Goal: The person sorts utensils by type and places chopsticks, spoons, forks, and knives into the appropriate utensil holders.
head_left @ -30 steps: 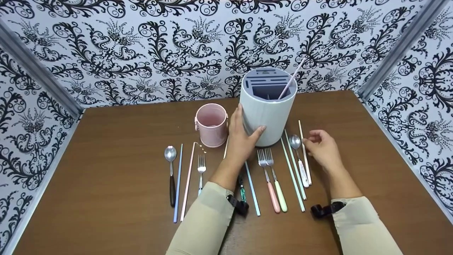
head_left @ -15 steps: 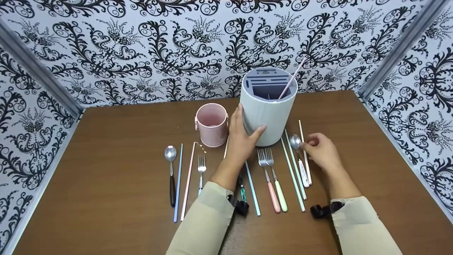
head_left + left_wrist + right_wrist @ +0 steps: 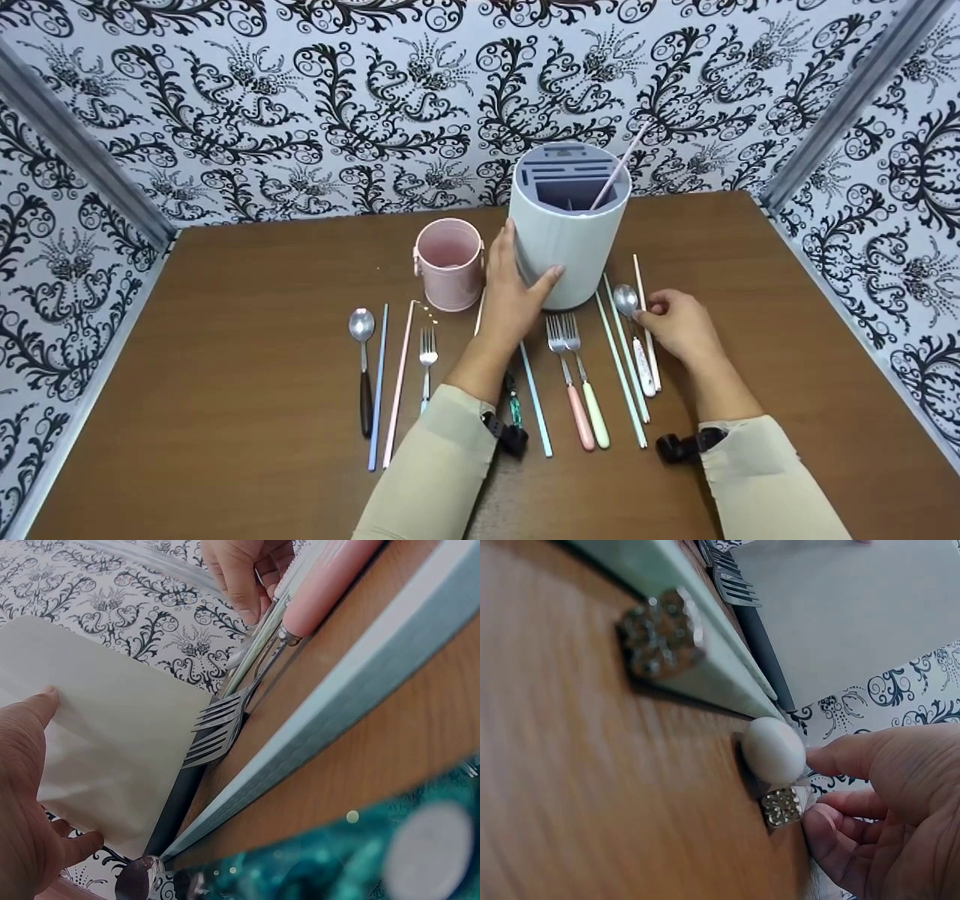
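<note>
My left hand [image 3: 514,296] holds the side of a tall white utensil holder [image 3: 574,255], thumb in front. A pink chopstick [image 3: 619,169] leans out of its slotted grey top. With bent fingers, my right hand [image 3: 684,326] is at a white chopstick [image 3: 651,349] and a spoon [image 3: 643,367] with a patterned white handle. In the right wrist view its fingertips [image 3: 821,821] lie close beside the ends of both; whether they pinch either one is unclear. Two green chopsticks [image 3: 621,367] lie just left of the spoon. A pink-handled fork [image 3: 576,409] and a green-handled fork [image 3: 592,409] lie in front of the holder.
A pink cup [image 3: 450,277] stands left of the holder. Further left lie a dark-handled spoon [image 3: 364,375], a blue chopstick [image 3: 379,390], a pink chopstick [image 3: 399,390] and a fork [image 3: 427,360]. Another blue chopstick [image 3: 534,401] lies beside my left forearm. Patterned walls [image 3: 300,97] enclose the table.
My right hand has moved slightly toward me, its thumb now at the spoon's neck. My left hand and the holder have barely moved.
</note>
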`<state>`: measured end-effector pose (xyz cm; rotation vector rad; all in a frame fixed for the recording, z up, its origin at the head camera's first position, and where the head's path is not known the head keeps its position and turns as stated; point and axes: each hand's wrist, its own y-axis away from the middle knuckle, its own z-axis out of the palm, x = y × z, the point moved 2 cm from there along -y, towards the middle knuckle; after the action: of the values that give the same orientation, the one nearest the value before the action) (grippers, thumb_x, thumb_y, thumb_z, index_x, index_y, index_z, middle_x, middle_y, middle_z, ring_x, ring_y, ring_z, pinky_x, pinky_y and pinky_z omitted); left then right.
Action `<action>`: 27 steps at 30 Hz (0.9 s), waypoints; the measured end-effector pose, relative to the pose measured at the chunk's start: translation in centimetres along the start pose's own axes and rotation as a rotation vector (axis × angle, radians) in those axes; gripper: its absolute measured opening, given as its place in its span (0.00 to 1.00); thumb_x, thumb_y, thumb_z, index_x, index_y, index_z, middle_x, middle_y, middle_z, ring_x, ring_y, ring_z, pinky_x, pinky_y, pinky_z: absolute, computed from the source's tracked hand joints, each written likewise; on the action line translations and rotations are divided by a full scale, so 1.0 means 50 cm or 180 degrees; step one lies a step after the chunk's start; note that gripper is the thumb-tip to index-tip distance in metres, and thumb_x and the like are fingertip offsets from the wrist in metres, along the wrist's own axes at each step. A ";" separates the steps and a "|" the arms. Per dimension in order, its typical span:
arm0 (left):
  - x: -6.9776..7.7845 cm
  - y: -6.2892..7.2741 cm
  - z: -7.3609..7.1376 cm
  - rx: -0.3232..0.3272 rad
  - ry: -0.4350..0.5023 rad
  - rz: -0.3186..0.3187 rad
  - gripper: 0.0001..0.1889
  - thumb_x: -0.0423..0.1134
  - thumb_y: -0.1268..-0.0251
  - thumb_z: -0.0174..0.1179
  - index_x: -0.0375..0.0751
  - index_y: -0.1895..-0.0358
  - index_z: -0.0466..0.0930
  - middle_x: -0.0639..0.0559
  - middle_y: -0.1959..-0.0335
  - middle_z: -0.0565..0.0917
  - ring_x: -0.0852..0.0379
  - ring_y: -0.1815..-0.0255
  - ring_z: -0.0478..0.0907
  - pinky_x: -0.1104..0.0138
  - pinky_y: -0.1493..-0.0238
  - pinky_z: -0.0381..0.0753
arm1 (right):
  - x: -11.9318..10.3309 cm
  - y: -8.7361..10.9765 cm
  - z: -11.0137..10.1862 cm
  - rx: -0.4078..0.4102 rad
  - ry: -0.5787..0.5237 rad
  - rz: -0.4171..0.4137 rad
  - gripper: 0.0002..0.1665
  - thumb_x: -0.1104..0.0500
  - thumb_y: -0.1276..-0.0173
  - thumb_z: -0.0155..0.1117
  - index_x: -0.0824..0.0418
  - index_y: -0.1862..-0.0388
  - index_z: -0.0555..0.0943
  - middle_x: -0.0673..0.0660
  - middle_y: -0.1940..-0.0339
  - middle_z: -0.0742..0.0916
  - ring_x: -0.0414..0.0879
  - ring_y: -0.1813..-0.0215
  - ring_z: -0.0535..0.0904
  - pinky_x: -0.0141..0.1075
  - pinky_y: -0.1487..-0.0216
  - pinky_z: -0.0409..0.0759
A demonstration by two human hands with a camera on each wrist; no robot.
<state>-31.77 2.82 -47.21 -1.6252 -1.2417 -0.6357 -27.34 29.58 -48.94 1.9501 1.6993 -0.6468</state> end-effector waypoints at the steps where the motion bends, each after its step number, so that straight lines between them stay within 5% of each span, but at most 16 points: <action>1: 0.000 0.000 0.000 -0.0005 -0.0005 -0.0004 0.53 0.53 0.35 0.71 0.45 0.15 0.47 0.41 0.18 0.61 0.44 0.17 0.58 0.52 0.17 0.59 | -0.001 0.000 0.000 -0.0013 0.0013 0.0002 0.27 0.55 0.28 0.66 0.75 0.39 0.79 0.71 0.49 0.87 0.63 0.47 0.83 0.56 0.43 0.80; 27: 0.000 0.000 0.000 0.0017 0.0027 0.0009 0.53 0.52 0.36 0.72 0.45 0.15 0.48 0.41 0.19 0.61 0.43 0.18 0.60 0.52 0.17 0.61 | -0.007 0.003 -0.003 0.0056 0.0305 0.0038 0.19 0.59 0.33 0.63 0.72 0.50 0.87 0.68 0.54 0.90 0.60 0.53 0.85 0.54 0.48 0.83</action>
<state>-31.76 2.81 -47.19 -1.6182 -1.2337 -0.6364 -27.24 29.38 -48.59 2.0316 1.7427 -0.5744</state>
